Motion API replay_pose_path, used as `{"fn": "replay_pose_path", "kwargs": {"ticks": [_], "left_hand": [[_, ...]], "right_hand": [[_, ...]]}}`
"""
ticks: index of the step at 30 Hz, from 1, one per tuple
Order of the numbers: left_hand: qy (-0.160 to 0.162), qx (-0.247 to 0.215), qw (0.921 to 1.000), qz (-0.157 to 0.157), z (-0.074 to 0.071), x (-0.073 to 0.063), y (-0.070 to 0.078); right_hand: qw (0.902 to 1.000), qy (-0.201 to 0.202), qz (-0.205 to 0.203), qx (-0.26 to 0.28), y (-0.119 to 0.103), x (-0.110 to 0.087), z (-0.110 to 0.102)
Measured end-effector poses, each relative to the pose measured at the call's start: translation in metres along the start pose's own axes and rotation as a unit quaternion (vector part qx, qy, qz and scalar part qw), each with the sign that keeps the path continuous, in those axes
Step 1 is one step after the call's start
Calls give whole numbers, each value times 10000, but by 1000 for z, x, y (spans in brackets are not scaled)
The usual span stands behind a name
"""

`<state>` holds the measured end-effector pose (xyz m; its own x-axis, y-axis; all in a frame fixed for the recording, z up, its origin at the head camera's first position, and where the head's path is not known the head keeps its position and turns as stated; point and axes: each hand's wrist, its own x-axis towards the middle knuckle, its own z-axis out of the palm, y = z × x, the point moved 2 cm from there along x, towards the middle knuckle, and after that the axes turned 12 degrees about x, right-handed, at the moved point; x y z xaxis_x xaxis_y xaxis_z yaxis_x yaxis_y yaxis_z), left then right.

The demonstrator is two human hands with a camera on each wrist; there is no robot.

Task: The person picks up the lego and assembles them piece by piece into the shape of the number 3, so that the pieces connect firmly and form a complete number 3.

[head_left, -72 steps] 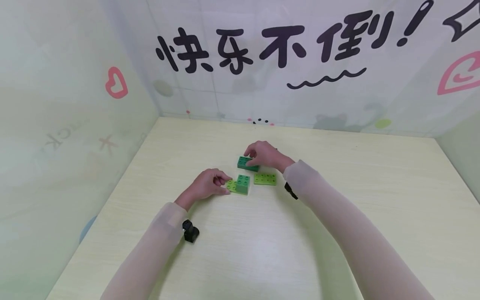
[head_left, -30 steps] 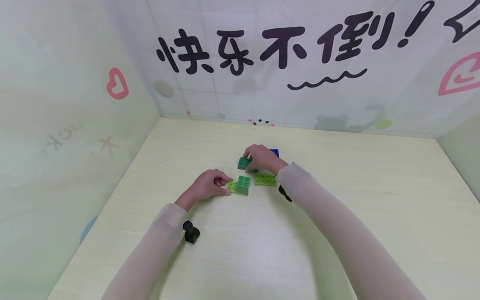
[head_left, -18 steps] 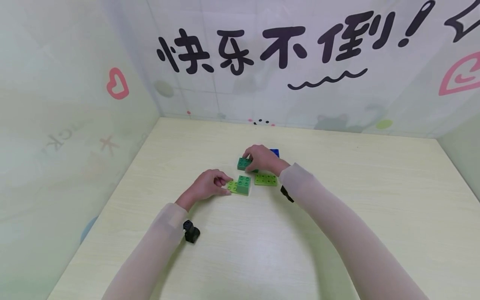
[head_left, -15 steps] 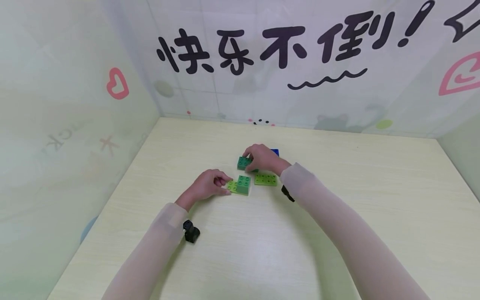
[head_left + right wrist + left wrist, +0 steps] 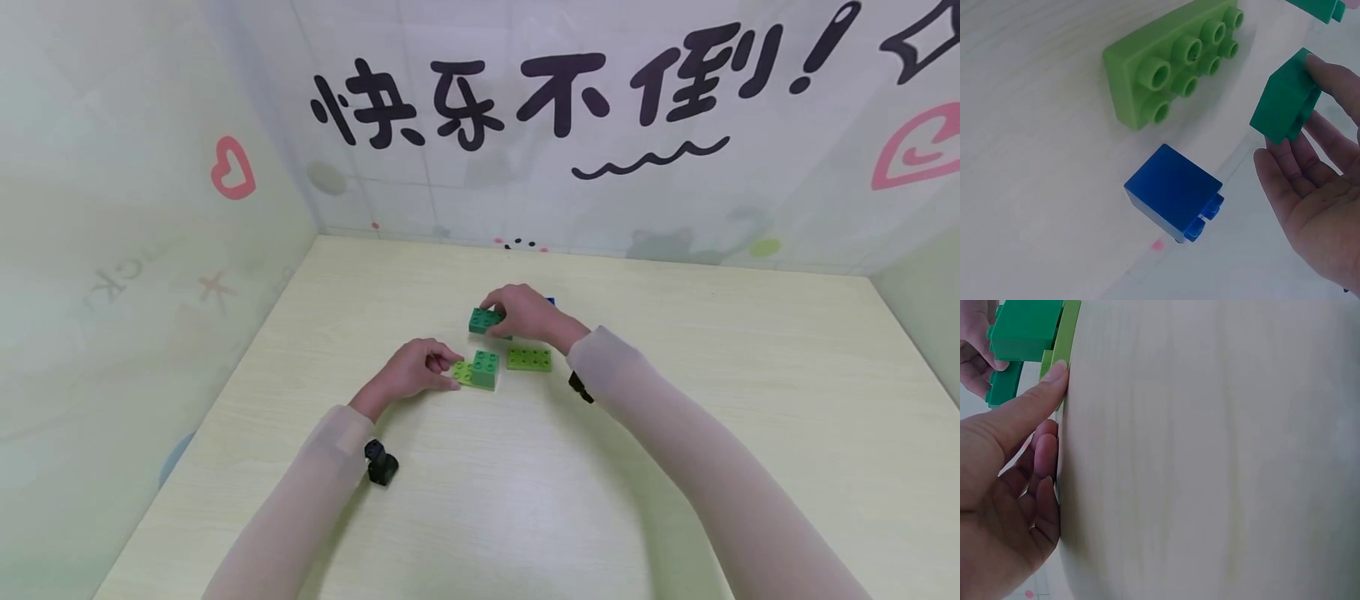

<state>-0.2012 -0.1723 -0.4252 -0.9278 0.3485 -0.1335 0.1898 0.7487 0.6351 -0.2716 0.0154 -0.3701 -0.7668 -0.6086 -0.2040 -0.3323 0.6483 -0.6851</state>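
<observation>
In the head view my left hand point(image 5: 412, 368) pinches the left end of a flat lime green toy brick point(image 5: 462, 373). A square mid-green brick point(image 5: 486, 367) sits upright on that plate's right half. My right hand point(image 5: 522, 312) grips a dark green studded brick point(image 5: 480, 320) from above, just behind the plate. The right wrist view shows this dark brick point(image 5: 1282, 100) between thumb and fingers, off the table. In the left wrist view my thumb presses the lime plate's edge point(image 5: 1067, 337); the fingers behind are partly hidden.
A second flat lime brick point(image 5: 529, 359) with two rows of studs lies right of the pair. Behind my right wrist sits a blue brick point(image 5: 1175, 187), mostly covered in the head view. The table point(image 5: 487, 500) meets a printed wall point(image 5: 465, 200) at the back.
My right hand has taken the dark green brick up slightly and a little left, away from the table. My left hand and the lime plate have stayed put.
</observation>
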Motion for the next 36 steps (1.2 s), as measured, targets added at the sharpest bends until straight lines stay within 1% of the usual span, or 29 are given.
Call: {"fn": "replay_pose_path", "kwargs": {"ticks": [6, 11, 16, 24, 28, 36], "left_hand": [[-11, 11, 10000, -5, 0, 1, -2], [-16, 1, 10000, 21, 0, 0, -1], [-9, -24, 10000, 33, 0, 1, -1], [15, -41, 10000, 6, -1, -1, -1], [8, -5, 10000, -33, -1, 0, -1], [24, 55, 10000, 20, -1, -1, 1]], "right_hand": [[9998, -31, -163, -84, -10, -5, -1], [9997, -82, -214, -26, -16, -11, -1], [9994, -121, -308, -82, -21, -19, -1], [9991, -193, -365, -83, -25, -28, 2], [9985, -212, -476, -149, -27, -31, 4], [9978, -164, -637, -76, -28, -36, 9]]}}
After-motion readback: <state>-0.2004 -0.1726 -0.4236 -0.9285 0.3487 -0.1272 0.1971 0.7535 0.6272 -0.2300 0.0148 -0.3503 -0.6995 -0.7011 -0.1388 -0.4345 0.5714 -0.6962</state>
